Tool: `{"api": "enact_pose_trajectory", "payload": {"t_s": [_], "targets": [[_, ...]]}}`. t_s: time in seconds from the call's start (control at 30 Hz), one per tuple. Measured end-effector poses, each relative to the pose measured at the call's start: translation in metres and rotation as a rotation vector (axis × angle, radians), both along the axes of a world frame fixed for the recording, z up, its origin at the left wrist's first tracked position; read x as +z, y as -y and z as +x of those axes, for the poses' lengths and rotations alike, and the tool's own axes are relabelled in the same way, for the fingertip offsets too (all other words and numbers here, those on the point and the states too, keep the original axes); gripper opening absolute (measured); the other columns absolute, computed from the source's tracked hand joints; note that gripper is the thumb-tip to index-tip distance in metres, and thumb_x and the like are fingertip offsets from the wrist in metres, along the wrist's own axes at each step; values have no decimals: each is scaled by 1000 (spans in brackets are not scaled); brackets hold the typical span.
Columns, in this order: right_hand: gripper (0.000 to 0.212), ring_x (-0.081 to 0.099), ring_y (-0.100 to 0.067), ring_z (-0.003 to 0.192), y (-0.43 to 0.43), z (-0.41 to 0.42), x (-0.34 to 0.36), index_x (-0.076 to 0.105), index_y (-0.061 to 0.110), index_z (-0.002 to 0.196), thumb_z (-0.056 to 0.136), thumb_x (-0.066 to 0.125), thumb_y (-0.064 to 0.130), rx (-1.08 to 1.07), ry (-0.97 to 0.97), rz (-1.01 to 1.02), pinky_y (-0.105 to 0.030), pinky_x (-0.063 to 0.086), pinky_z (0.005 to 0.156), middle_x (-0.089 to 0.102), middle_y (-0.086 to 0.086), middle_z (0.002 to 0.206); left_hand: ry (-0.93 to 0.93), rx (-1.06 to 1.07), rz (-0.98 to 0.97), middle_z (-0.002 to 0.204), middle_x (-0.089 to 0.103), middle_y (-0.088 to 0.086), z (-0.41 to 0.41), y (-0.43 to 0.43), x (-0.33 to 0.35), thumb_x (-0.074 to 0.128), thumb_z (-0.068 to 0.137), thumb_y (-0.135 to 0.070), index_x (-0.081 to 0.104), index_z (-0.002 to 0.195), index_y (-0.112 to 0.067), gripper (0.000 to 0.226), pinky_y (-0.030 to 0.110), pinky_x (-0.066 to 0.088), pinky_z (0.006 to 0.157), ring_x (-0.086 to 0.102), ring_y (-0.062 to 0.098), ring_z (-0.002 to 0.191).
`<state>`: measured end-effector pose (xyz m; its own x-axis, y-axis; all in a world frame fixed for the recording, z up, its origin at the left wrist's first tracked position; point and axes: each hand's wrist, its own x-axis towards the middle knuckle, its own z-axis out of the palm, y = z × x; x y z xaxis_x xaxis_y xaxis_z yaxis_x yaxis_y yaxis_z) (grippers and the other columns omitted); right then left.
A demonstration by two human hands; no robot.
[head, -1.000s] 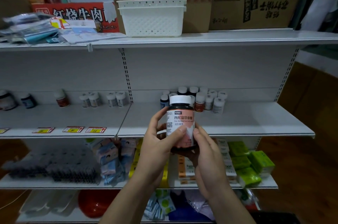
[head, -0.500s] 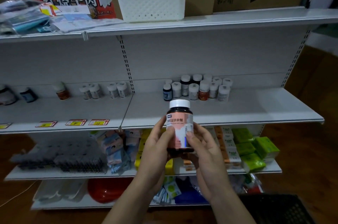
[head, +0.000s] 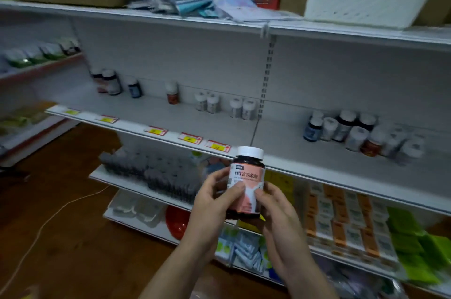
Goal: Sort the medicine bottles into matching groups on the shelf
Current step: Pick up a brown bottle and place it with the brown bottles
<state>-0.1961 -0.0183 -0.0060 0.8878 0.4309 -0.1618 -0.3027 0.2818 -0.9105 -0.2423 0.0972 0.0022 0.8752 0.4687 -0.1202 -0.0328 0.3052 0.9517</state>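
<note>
Gripping a dark, white-capped bottle [head: 247, 176] with left hand [head: 214, 203] and right hand [head: 278, 211], fingers [head: 219, 178] curled round it. Held upright, out in front of the shelf [head: 219, 125], by its front edge.

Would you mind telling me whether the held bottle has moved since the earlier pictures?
Yes. The bottle, earlier in front of the bottle cluster, now sits left of it and lower, at the shelf edge.

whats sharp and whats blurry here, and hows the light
Head view: the bottle in the left hand and right hand is sharp, its label readable. Head view: the shelf and the small bottles on it are smeared by motion blur. Head view: dim, flat light, no glare; shelf edges run slanted.
</note>
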Motion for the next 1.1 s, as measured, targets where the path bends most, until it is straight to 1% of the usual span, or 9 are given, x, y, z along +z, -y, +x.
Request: {"api": "enact_pose_trajectory", "payload": {"t_s": [0.1, 0.23, 0.4, 0.5, 0.8, 0.87, 0.97, 1.03, 1.1], "targets": [[39, 71, -25, 97, -65, -11, -8, 62, 16, 118, 80, 66, 20, 71, -5, -58, -37, 56, 78, 73, -11, 107, -10, 72, -15, 111, 69, 9, -24, -62, -6, 69, 84, -12, 63, 115, -21, 32, 28, 55, 68, 69, 26, 99], [31, 71, -27, 99, -149, -26, -13, 64, 16, 117, 87, 66, 12, 156, 41, -133, -44, 55, 88, 75, -8, 104, -9, 161, -35, 108, 71, 9, -51, -140, -13, 67, 85, -10, 62, 116, -19, 32, 38, 55, 83, 66, 29, 105], [29, 72, -15, 94, -230, -43, -12, 64, 20, 111, 85, 69, 9, 225, 91, -179, -25, 54, 73, 76, 0, 100, -16, 215, -51, 108, 72, 10, -77, -220, -19, 66, 85, -10, 63, 117, -19, 33, 48, 54, 93, 67, 30, 105], [31, 71, -10, 94, -269, -43, -13, 63, 23, 111, 84, 71, 10, 268, 145, -234, -23, 54, 74, 76, 4, 101, -29, 212, -31, 107, 73, 8, -81, -261, -22, 67, 83, -11, 62, 120, -19, 38, 45, 55, 92, 68, 27, 105], [37, 70, -9, 96, -379, 16, -31, 64, 26, 112, 79, 77, 17, 297, 241, -320, -29, 58, 82, 75, 5, 104, -93, 216, 63, 110, 70, 4, -34, -373, -40, 65, 88, -13, 59, 119, -19, 32, 21, 56, 69, 70, 16, 97], [39, 71, -12, 96, -414, 37, -38, 65, 22, 113, 78, 78, 12, 304, 238, -303, -31, 58, 83, 75, 3, 103, -113, 233, 105, 112, 69, 2, -14, -404, -43, 65, 89, -14, 58, 118, -20, 31, 23, 57, 72, 68, 16, 101], [39, 72, -11, 92, -471, 70, -45, 65, 18, 112, 78, 76, 4, 314, 229, -270, -24, 58, 75, 76, 1, 101, -149, 273, 175, 114, 70, 2, 17, -456, -44, 64, 90, -14, 59, 121, -20, 32, 32, 57, 87, 67, 17, 105], [39, 72, -6, 90, -508, 89, -47, 64, 23, 112, 79, 76, 6, 328, 233, -270, -18, 57, 71, 75, 5, 102, -187, 291, 227, 113, 71, 0, 35, -491, -39, 63, 90, -15, 60, 122, -21, 32, 33, 56, 92, 68, 11, 103], [47, 70, -5, 94, -545, 109, -50, 60, 30, 119, 79, 78, 15, 330, 243, -290, -21, 58, 78, 73, 8, 107, -231, 307, 312, 114, 69, -5, 53, -525, -34, 64, 90, -21, 59, 125, -25, 35, 30, 54, 92, 66, 5, 102]]}}
